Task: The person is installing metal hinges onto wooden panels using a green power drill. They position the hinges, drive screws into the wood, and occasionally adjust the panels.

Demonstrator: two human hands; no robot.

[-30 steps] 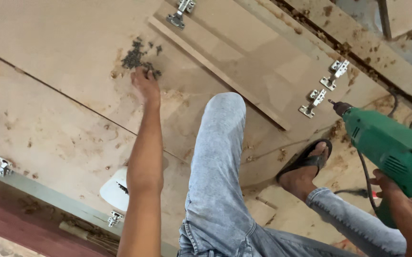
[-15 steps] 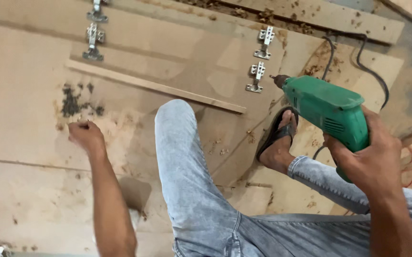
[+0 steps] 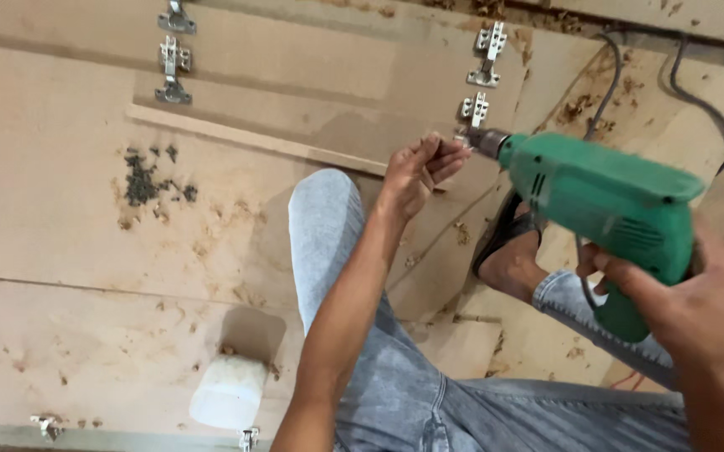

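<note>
The right hand (image 3: 697, 305) is wrapped tight around the grip of a green drill (image 3: 605, 209), which points left with its chuck just beside two metal hinges (image 3: 477, 107) lying near the far edge of the board (image 3: 61, 218). The left hand (image 3: 416, 172) is half curled at the tip of the drill, fingers pinched together close to the bit; whether it holds a screw there is too small to tell. Several hinges already sit on the boards: one pair by the drill, another (image 3: 489, 59) just beyond it, and more (image 3: 171, 79) toward the far left corner, though it cannot be seen if they are screwed down. A dark heap of screws (image 3: 148, 180) lies on the board left of the bent knee (image 3: 324, 209), so judging by that, fastening work remains. A white plastic tub (image 3: 228, 389) stands near the near edge, and the drill's black cable (image 3: 697, 92) runs off toward the far right corner.
</note>
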